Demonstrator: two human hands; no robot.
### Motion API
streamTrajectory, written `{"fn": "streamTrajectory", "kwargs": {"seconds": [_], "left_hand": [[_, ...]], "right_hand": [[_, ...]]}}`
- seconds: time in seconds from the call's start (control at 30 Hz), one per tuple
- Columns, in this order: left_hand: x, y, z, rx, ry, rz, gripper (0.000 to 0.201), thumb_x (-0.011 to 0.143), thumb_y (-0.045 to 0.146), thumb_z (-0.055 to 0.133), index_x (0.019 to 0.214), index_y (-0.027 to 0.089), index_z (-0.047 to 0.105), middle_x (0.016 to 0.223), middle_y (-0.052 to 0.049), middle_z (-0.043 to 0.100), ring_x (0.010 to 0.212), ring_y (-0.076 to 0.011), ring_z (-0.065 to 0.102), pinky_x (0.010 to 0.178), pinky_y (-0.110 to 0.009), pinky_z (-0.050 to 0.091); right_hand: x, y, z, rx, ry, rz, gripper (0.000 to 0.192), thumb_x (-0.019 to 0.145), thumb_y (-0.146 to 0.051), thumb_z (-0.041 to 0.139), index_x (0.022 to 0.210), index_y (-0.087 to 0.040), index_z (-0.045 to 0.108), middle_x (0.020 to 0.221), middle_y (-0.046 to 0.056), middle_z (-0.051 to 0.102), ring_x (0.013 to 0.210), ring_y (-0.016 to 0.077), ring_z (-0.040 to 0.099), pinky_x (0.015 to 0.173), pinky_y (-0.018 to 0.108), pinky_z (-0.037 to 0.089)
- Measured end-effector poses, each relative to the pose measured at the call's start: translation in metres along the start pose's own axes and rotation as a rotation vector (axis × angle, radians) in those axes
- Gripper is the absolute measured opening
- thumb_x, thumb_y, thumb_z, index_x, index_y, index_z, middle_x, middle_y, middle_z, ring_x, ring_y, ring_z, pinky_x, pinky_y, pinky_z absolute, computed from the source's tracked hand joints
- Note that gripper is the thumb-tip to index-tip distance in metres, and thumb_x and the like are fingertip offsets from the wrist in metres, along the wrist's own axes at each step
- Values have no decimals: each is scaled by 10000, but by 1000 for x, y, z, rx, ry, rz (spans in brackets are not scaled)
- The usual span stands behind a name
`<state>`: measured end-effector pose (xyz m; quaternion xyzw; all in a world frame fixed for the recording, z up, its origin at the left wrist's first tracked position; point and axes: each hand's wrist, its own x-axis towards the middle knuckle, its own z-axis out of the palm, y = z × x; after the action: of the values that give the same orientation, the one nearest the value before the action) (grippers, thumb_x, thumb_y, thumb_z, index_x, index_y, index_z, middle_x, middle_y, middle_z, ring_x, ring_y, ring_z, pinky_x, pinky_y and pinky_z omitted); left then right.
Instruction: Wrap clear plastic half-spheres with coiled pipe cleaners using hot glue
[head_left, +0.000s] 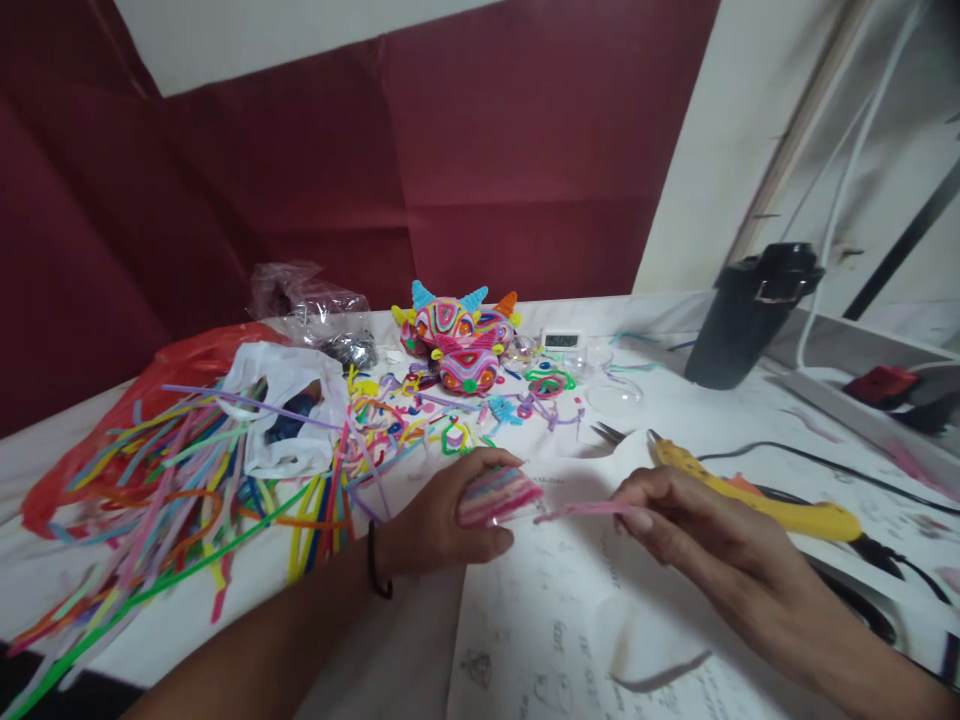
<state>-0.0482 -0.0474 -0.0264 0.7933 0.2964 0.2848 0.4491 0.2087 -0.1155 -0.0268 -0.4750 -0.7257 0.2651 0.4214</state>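
Note:
My left hand [442,510] is closed around a small piece covered in pink, cream and blue-grey stripes [501,493], with a clear edge at its lower right. Between the thumb and fingers of my right hand [675,520] is a short pink pipe cleaner [581,509]. Its free end points left, close to the striped piece; whether the two touch I cannot tell. Below both hands lies a paper sheet [525,610] with handwriting and sketches. A yellow glue gun [780,510] rests just beyond my right hand.
Loose pipe cleaners [225,480] spread over a red plastic bag [97,450] and white bag [292,450] at left. Finished colourful horned figures [457,335] stand at the back. A dark bottle [742,320], small digital display [561,341] and a cable [810,455] are also there.

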Motion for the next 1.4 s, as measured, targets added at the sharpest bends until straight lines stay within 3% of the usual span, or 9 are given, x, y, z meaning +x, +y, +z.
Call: {"fn": "streamTrajectory", "kwargs": {"seconds": [0.43,1.23,1.4], "left_hand": [[0,-4,8,85,90,21,630,630,397,787,1173,192,543,1169,-85,590,992,-242,580,886,-359,461],[2,-4,10,141,111,-5,702,561,464,834,1150,184,577,1180,-104,603,1072,-273,571,934,-384,437],[2,-3,10,171,141,-11,713,529,448,854,1129,176,580,1154,-111,608,1045,-271,582,916,-380,453]], "right_hand": [[-1,-3,16,-194,86,-260,60,923,-229,548,928,-276,584,687,-42,607,549,109,556,484,203,420],[-2,3,18,-309,83,-333,78,913,-172,543,924,-238,583,719,-15,620,567,112,594,471,192,448],[-3,0,18,-267,83,-222,66,909,-241,553,866,-236,602,658,-17,602,523,124,556,440,213,425]]}}
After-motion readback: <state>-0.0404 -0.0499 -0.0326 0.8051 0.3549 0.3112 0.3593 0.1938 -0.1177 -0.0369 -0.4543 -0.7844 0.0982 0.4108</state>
